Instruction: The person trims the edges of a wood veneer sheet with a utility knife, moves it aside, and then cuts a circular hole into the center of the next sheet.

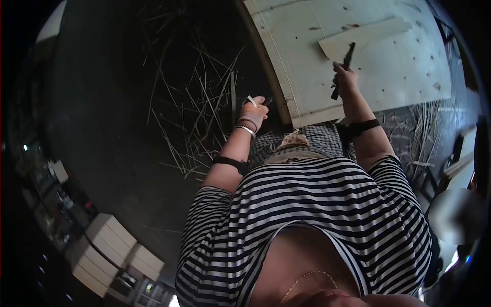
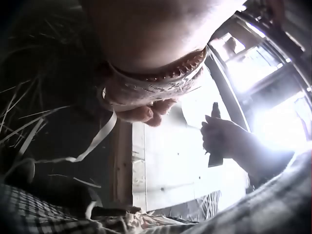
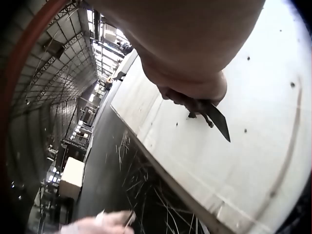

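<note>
My right hand (image 1: 346,82) grips a knife (image 1: 350,55) by its dark handle over the pale wooden sheet (image 1: 373,77). In the right wrist view the knife's flat, angled blade (image 3: 220,123) sticks out below the fist. My left hand (image 1: 254,110) is left of the sheet's edge, with fingers curled around a narrow pale strip (image 2: 100,134), which trails down in the left wrist view. A small dark, pointed piece (image 3: 130,218) shows at the left fingers. A pale wrap and bracelets are around that hand and wrist.
A loose thin wooden piece (image 1: 360,38) lies on the sheet beyond the knife. Many thin strips (image 1: 197,102) litter the dark floor at left, and more strips (image 1: 422,128) lie at right. Stacked pale boxes (image 1: 105,250) stand farther off.
</note>
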`<state>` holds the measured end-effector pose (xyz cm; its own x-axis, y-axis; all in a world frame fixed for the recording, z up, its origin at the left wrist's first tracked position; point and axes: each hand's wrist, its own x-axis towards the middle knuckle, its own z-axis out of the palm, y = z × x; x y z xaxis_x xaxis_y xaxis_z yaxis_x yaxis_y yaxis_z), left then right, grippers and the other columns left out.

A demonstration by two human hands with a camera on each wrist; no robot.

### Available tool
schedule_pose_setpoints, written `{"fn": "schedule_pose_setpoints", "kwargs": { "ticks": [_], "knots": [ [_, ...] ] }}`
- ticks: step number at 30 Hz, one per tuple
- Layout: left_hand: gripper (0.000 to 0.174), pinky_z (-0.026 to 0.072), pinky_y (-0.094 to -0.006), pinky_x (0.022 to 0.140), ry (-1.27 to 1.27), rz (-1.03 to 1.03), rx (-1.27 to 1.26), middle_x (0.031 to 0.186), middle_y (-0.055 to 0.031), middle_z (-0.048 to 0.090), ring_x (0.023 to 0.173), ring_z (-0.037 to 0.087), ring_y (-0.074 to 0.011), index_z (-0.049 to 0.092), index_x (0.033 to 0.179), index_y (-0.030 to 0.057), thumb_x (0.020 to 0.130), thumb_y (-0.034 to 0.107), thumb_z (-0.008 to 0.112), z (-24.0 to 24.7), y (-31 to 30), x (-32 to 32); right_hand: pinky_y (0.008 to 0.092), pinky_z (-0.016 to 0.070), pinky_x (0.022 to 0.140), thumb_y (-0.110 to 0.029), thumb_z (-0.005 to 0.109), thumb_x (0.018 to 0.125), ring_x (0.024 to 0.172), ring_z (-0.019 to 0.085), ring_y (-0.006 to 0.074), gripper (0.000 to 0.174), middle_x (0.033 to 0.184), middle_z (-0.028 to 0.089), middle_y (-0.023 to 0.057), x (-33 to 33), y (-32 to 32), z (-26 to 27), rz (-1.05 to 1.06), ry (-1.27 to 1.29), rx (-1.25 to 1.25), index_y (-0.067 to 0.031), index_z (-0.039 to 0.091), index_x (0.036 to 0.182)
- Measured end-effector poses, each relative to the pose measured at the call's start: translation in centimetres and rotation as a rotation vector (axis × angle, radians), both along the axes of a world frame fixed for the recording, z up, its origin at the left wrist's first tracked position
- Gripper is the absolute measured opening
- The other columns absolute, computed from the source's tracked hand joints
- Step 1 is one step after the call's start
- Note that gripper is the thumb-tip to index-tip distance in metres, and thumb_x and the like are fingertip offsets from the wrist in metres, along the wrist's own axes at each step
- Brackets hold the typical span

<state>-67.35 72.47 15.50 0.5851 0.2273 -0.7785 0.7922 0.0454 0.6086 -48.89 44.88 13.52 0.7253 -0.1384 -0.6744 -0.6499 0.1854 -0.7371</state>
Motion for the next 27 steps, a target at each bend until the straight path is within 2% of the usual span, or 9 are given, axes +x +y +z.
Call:
{"fn": "schedule_pose_setpoints", "kwargs": {
  "ticks": [2,5,8,10,13,15,16,22,27],
  "knots": [
    [0.054,0.0445,-0.0242,0.052,0.041,-0.218,0.012,0.080,-0.0065,0.063,0.057,0.057,-0.0119,0.047,0.127,-0.0001,0.075,0.004,0.059,-0.2,0.0,2.5,0.0240,0.0282,0.039,-0.018,0.069,0.079,0.042,0.036,0.0065,0.016,0.058,0.044,-0.0043,-5.0,3.4,0.3,0.122,0.095,0.054,-0.0068,0.059,0.084],
    [0.055,0.0456,-0.0245,0.053,0.068,-0.470,0.022,0.081,-0.0074,0.064,0.059,0.059,-0.0123,0.046,0.128,0.0004,0.075,0.005,0.060,-2.0,0.0,3.6,0.0227,0.0312,0.039,-0.019,0.070,0.077,0.043,0.043,0.0070,0.020,0.062,0.054,-0.0015,-13.2,7.7,-0.3,0.197,0.192,0.069,-0.0048,0.061,0.087],
    [0.052,0.0476,-0.0244,0.054,0.113,-0.699,-0.029,0.084,-0.0094,0.065,0.061,0.060,-0.0137,0.048,0.126,-0.0006,0.075,0.004,0.059,-2.0,0.3,2.6,0.0227,0.0311,0.040,-0.016,0.070,0.076,0.044,0.043,0.0078,0.017,0.061,0.053,-0.0014,-19.7,11.8,-0.2,0.035,0.188,0.216,-0.0051,0.061,0.085],
    [0.041,0.0483,-0.0251,0.054,0.104,-0.811,-0.094,0.084,-0.0093,0.065,0.062,0.061,-0.0143,0.055,0.115,-0.0026,0.075,0.004,0.059,-3.8,0.5,1.1,0.0224,0.0321,0.042,-0.013,0.070,0.074,0.046,0.044,0.0079,0.015,0.060,0.053,-0.0012,-22.3,13.9,-0.8,-0.089,0.179,0.273,-0.0053,0.060,0.083],
    [0.031,0.0501,-0.0305,0.060,0.080,-0.919,-0.145,0.086,-0.0119,0.067,0.069,0.065,-0.0205,0.061,0.105,0.0006,0.075,0.011,0.061,-5.1,1.2,-0.6,0.0230,0.0337,0.044,-0.011,0.070,0.073,0.047,0.045,0.0084,0.014,0.060,0.053,-0.0007,-24.3,15.2,-1.6,-0.246,0.202,0.178,-0.0051,0.060,0.081],
    [0.031,0.0497,-0.0358,0.069,-0.186,-1.319,0.236,0.090,-0.0147,0.066,0.079,0.064,-0.0286,0.062,0.105,0.0072,0.077,0.020,0.061,-2.8,1.2,-0.2,0.0237,0.0342,0.043,-0.009,0.070,0.073,0.046,0.046,0.0092,0.014,0.060,0.053,-0.0001,-25.2,15.3,-2.9,-0.317,0.178,0.109,-0.0047,0.059,0.080],
    [0.031,0.0472,-0.0393,0.077,-0.119,-1.361,0.282,0.093,-0.0158,0.065,0.088,0.061,-0.0332,0.063,0.104,0.0118,0.078,0.029,0.061,-2.3,0.9,-0.1,0.0239,0.0343,0.043,-0.009,0.069,0.072,0.046,0.046,0.0092,0.013,0.059,0.053,-0.0001,-25.1,14.9,-3.4,-0.362,0.185,0.093,-0.0045,0.059,0.078],
    [0.027,0.0471,-0.0413,0.077,-0.145,-1.469,0.456,0.089,-0.0158,0.065,0.086,0.061,-0.0348,0.065,0.098,0.0121,0.080,0.032,0.061,-3.2,-0.4,1.0,0.0244,0.0325,0.040,-0.011,0.069,0.071,0.043,0.045,0.0090,0.013,0.056,0.052,0.0003,-24.3,14.3,-5.7,-0.420,0.155,0.024,-0.0038,0.060,0.074],
    [0.027,0.0473,-0.0435,0.077,-0.141,-1.422,0.566,0.091,-0.0160,0.065,0.088,0.061,-0.0359,0.067,0.095,0.0114,0.083,0.032,0.053,-5.6,-0.6,2.8,0.0308,0.0450,0.051,-0.021,0.071,0.072,0.055,0.058,0.0162,0.021,0.062,0.059,0.0055,-23.2,14.4,-10.5,-0.401,0.130,-0.217,-0.0029,0.061,0.079]
  ]
}}
